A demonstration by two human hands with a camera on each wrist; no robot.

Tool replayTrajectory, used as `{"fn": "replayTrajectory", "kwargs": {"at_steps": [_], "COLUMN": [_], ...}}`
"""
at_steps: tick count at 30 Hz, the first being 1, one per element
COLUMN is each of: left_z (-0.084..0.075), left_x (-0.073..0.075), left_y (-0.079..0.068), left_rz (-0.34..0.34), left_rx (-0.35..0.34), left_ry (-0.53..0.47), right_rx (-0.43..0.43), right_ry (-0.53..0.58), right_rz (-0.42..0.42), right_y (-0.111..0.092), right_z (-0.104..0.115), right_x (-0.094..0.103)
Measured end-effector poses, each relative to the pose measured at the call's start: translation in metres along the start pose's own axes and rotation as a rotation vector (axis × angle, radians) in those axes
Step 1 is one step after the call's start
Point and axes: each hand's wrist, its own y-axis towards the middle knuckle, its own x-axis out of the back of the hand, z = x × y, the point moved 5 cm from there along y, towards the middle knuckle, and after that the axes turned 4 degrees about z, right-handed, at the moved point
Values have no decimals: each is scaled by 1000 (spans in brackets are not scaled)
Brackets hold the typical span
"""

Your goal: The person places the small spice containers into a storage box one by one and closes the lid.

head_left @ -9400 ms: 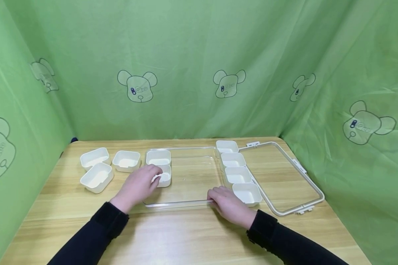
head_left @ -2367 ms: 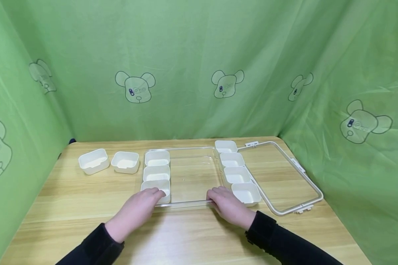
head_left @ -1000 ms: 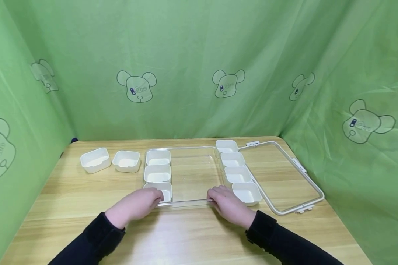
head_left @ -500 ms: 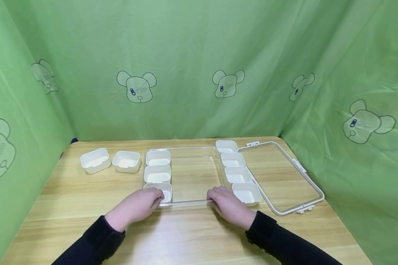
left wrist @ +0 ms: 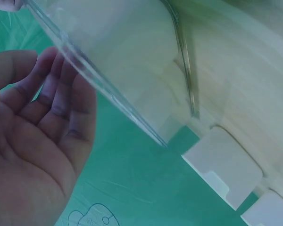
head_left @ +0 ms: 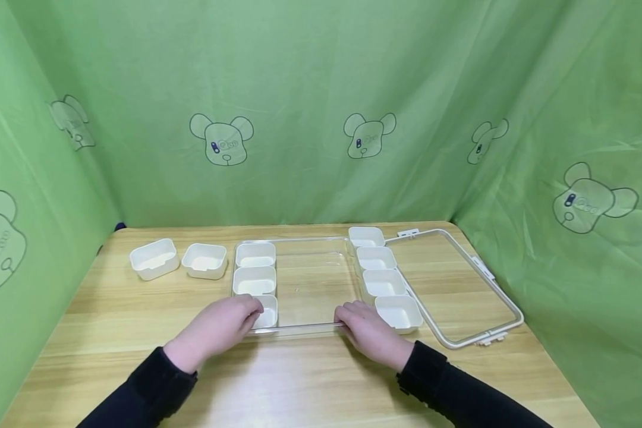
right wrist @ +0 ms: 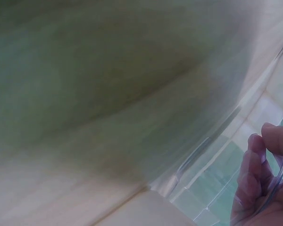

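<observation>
A clear rectangular tray [head_left: 305, 326] lies mid-table, with three white open-topped boxes in a column along its left side. Over the nearest of these, the front-left box [head_left: 268, 312], my left hand [head_left: 216, 328] has its fingertips at the rim, and it partly covers the box. The left wrist view shows that hand [left wrist: 37, 136] with fingers loosely bent, thumb apart and nothing between them. At the tray's front edge, near its right corner, my right hand [head_left: 371, 333] grips the rim. Its thumb and fingers close about the clear edge in the right wrist view.
Two more white boxes, one angled [head_left: 154, 260] and one squarer [head_left: 204, 260], stand left of the tray. Several white boxes [head_left: 383, 282] line its right side. Beyond them lies a rounded rectangular frame [head_left: 460, 244] with white clips. Green curtain [head_left: 299, 178] surrounds the table.
Since the oldest frame, a white box from the left of the table has come into the tray's front-left corner. Just now my left fingers have loosened from it. The right hand has stayed put.
</observation>
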Motion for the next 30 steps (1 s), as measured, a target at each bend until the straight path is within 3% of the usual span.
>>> {"fn": "replayTrajectory", "kwargs": {"at_steps": [6, 12, 30], "left_z": [4, 19, 88], "left_x": [11, 18, 20], "left_y": [2, 3, 3], "left_rz": [-80, -161, -281], "left_rx": [-20, 13, 248], "left_ry": [32, 72, 82], "right_rx": [-3, -2, -1], "right_ry": [-4, -5, -3], "right_rz": [-5, -2, -12], "right_y": [0, 0, 0], "right_z": [0, 1, 1], "right_x": [1, 1, 1]}}
